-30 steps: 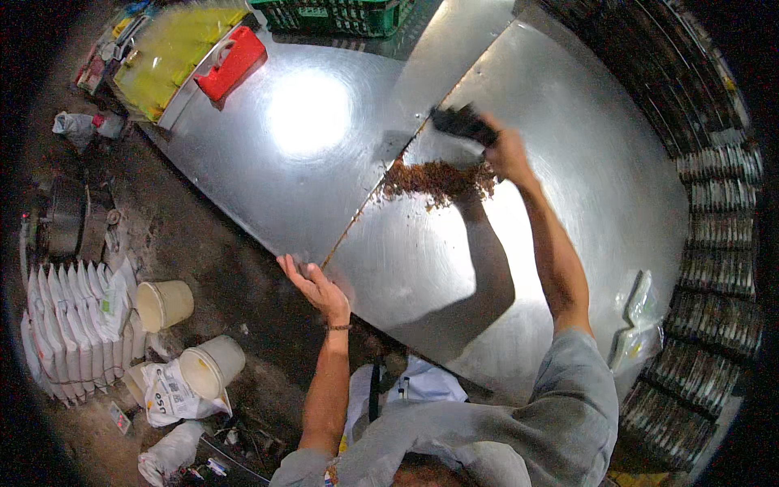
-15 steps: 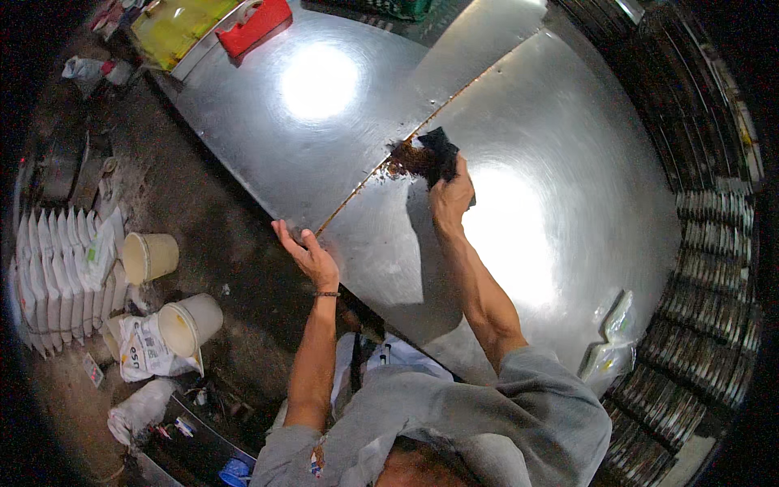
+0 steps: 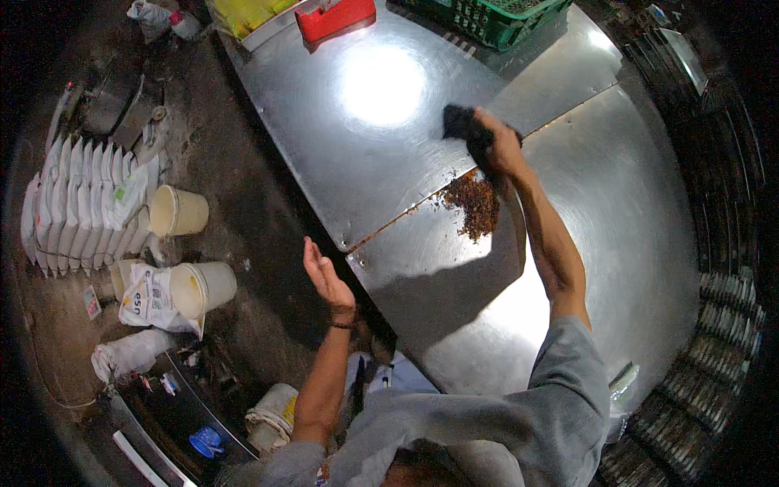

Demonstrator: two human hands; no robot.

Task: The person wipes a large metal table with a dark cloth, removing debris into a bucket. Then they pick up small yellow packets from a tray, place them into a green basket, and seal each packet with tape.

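My right hand (image 3: 503, 142) grips a black cloth or pad (image 3: 462, 123) on the steel table (image 3: 309, 146), just beyond the seam between its panels; whether it is cloth or pad is unclear. A heap of brown crumbs (image 3: 475, 203) lies below it, along the seam, with smaller bits trailing leftward. My left hand (image 3: 324, 276) holds nothing, fingers straight and upright, just outside the table's left edge near the seam's end.
Green crate (image 3: 511, 24), red tape dispenser (image 3: 333, 24) and yellow item (image 3: 243, 12) at the back. Stacked trays (image 3: 722, 316) line the right; a clear package (image 3: 623, 381) sits by them. White sacks (image 3: 89, 207), buckets (image 3: 203, 288) and a blue scoop (image 3: 207, 441) are left, below table height.
My right hand and the black pad moved down toward me, then away across the seam. The crumbs have shifted. My left hand now stands off the table's edge. The view has turned.
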